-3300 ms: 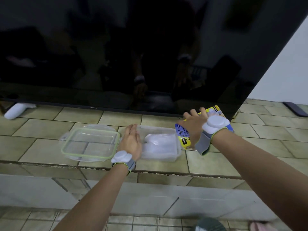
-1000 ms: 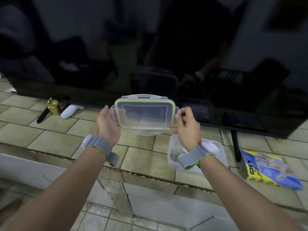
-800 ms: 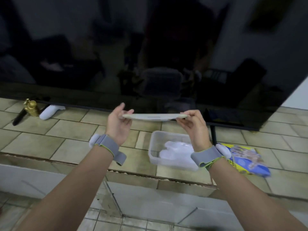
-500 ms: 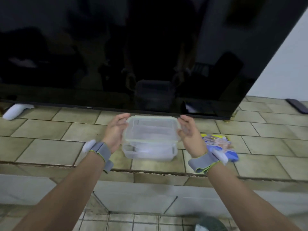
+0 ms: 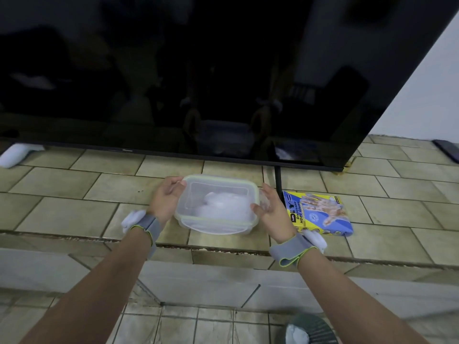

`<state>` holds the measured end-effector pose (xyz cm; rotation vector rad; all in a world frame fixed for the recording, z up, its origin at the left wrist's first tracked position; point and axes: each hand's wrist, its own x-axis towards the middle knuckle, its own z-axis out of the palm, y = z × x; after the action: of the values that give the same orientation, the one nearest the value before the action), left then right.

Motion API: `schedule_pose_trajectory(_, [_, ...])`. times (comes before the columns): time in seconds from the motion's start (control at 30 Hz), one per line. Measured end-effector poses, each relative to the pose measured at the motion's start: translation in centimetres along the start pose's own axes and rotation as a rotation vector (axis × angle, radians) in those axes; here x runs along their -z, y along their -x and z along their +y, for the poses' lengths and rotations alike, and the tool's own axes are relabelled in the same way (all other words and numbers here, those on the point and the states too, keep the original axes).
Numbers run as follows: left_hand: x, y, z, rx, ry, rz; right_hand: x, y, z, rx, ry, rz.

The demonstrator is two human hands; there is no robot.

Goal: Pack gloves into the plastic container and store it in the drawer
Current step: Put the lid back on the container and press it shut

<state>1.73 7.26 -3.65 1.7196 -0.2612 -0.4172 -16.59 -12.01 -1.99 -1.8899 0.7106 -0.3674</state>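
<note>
Tiled ledge (image 5: 74,184): both hands flank lidded container (image 5: 216,204), gloves (image 5: 223,206) inside.

Plastic container (image 5: 216,214) on tiled ledge (image 5: 74,209), lid (image 5: 218,194) on top, gloves (image 5: 223,207) inside. Left hand (image 5: 166,199) at container's left side, right hand (image 5: 270,209) at its right side, both touching it. Glove box (image 5: 320,213) flat on ledge just right of right hand. Television screen (image 5: 198,70) standing behind container. Remote (image 5: 448,150) at far right of ledge, well apart from container.
</note>
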Motion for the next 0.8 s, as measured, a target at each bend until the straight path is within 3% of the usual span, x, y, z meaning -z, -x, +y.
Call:
schedule_pose_trajectory(0.27, [-0.7,0.8,-0.3,0.000,0.040,0.032,0.5,-0.3,-0.5,-0.007,0.023,-0.054])
schedule_pose_trajectory(0.47, [0.0,0.7,0.2,-0.156,-0.279,-0.023,-0.9,0.3,-0.8,-0.045,0.153,-0.084])
schedule_pose_trajectory(0.53, [-0.3,1.1,0.6,-0.110,-0.259,-0.103,-1.9,0.6,-0.6,-0.094,0.200,-0.066])
schedule_pose_trajectory(0.67, [-0.2,0.9,0.7,-0.049,-0.303,-0.158,-3.4,0.5,-0.4,-0.140,0.094,0.000])
schedule_pose_trajectory(0.8, [-0.4,0.4,0.6,-0.139,-0.440,-0.148,-3.4,0.4,-0.3,-0.198,0.014,0.021])
